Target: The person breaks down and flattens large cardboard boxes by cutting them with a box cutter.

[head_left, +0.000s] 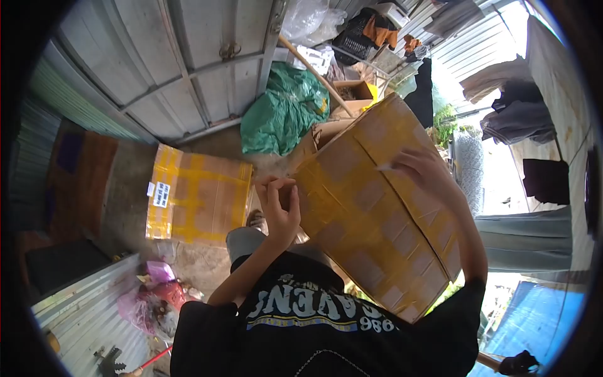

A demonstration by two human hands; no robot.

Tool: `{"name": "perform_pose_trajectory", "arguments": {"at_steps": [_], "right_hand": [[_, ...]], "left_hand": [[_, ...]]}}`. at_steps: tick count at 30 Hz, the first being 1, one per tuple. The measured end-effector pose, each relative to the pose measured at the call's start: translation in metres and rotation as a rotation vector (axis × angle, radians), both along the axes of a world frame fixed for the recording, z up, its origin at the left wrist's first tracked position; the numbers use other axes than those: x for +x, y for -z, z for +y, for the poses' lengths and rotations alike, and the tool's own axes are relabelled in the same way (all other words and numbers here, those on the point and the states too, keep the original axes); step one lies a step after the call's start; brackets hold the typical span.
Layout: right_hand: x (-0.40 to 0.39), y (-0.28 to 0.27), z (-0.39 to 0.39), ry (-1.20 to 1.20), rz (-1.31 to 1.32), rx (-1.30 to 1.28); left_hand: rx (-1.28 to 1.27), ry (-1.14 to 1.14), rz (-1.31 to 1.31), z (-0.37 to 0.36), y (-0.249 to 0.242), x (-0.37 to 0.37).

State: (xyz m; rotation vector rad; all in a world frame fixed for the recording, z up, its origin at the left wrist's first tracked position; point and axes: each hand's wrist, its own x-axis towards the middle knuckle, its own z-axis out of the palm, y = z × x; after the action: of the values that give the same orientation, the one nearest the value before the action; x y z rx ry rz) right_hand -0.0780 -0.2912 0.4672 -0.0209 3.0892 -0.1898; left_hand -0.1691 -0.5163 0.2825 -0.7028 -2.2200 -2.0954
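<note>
My black printed shirt (314,314) fills the bottom of the view, and just above it I hold a big taped cardboard box (370,207) tilted between my hands. My left hand (279,204), forearm raised, curls shut on the box's near edge. My right hand (424,169), arm bent upward, lies loosely open on its top face.
</note>
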Motion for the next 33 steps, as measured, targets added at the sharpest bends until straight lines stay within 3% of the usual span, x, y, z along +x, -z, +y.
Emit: {"name": "perform_pose_trajectory", "arguments": {"at_steps": [2,5,8,10,11,13,20,28,33], "right_hand": [[-0.061,0.018,-0.004,-0.132,-0.178,0.009],[-0.131,0.056,-0.028,-0.392,-0.083,0.013],[-0.172,0.083,-0.057,-0.522,-0.352,0.049],[-0.187,0.094,-0.067,-0.573,-0.506,0.221],[-0.191,0.098,-0.063,-0.589,-0.528,0.223],[-0.195,0.106,-0.051,-0.696,-0.310,0.015],[-0.186,0.108,-0.020,-0.712,-0.596,0.201],[-0.166,0.126,-0.005,-0.732,-0.385,-0.083],[-0.169,0.118,0.001,-0.818,-0.334,-0.011]], "left_hand": [[0.012,-0.046,-0.013,-0.003,-0.003,-0.005],[-0.106,-0.137,-0.109,-0.008,-0.003,-0.006],[-0.035,-0.133,-0.181,-0.010,0.002,-0.001],[-0.064,0.006,-0.218,-0.008,-0.008,0.001],[-0.057,-0.007,-0.242,-0.006,-0.005,0.003],[0.000,0.055,-0.198,-0.006,0.000,0.010],[0.026,0.047,-0.257,0.010,-0.007,0.009],[-0.052,0.044,-0.170,0.009,-0.006,0.019],[-0.110,0.064,-0.154,0.009,-0.007,0.015]]}}
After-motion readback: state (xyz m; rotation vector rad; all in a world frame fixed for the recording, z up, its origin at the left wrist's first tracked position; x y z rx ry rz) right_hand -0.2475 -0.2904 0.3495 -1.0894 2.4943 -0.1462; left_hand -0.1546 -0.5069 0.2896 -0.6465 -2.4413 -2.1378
